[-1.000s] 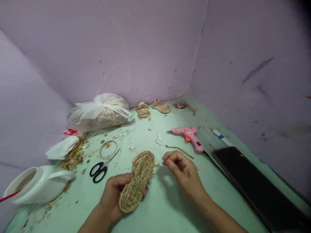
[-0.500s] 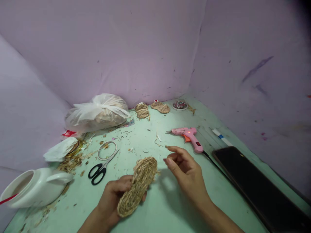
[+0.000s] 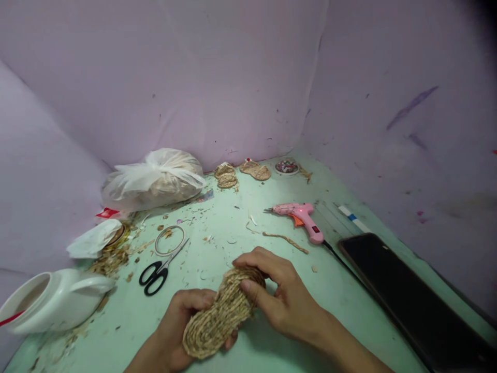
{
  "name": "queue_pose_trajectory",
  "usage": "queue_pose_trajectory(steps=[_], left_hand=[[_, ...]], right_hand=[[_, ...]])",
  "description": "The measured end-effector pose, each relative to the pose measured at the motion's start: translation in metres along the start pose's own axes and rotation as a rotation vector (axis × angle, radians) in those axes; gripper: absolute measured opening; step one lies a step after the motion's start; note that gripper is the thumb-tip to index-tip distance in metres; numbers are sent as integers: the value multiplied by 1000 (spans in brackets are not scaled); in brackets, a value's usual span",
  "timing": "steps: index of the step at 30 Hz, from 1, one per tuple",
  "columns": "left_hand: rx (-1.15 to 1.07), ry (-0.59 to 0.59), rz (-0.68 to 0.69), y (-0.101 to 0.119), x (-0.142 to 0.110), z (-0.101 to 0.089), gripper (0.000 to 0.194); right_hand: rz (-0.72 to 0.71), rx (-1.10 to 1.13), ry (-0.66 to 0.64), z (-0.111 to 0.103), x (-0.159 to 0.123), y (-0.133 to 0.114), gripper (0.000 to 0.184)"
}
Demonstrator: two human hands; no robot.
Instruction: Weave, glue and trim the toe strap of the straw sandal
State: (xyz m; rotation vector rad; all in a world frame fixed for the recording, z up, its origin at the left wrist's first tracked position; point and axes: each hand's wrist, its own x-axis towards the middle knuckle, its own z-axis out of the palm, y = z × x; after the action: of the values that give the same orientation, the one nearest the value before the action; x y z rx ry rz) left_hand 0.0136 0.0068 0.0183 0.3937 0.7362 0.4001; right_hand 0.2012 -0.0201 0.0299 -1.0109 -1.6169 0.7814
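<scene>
A small woven straw sole, made of braided fibre coiled into a slipper shape, is held tilted above the table. My left hand grips its left side near the lower end, thumb on top and fingertips showing beneath. With my right hand I pinch the upper end, thumb on the upper face and fingers round the far edge. Just beyond that hand lies a short piece of twisted straw cord. Farther right rests a pink glue gun, its light lit.
Black-handled scissors and a tape ring lie left. A white pitcher lies on its side among straw scraps. Along the back are a plastic bag, small straw slippers and a bead dish. A black phone-like slab lies right.
My right hand has moved down and left onto the upper end of the sole and closed on it. The sole has shifted slightly lower. The cord piece has come into sight.
</scene>
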Motion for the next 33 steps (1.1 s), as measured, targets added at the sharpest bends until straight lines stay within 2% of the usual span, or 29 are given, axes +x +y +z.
queue_pose_trajectory(steps=[7, 17, 24, 33], left_hand=[[20, 95, -43, -4, -1, 2, 40], [40, 65, -3, -2, -1, 7, 41], [64, 54, 24, -1, -4, 10, 33], [111, 97, 18, 4, -6, 14, 34]], right_hand=[[-54, -52, -51, -3, 1, 3, 15], [-68, -66, -8, 1, 1, 2, 16], [-68, -63, 3, 1, 0, 3, 17], [-62, -44, -8, 1, -1, 3, 16]])
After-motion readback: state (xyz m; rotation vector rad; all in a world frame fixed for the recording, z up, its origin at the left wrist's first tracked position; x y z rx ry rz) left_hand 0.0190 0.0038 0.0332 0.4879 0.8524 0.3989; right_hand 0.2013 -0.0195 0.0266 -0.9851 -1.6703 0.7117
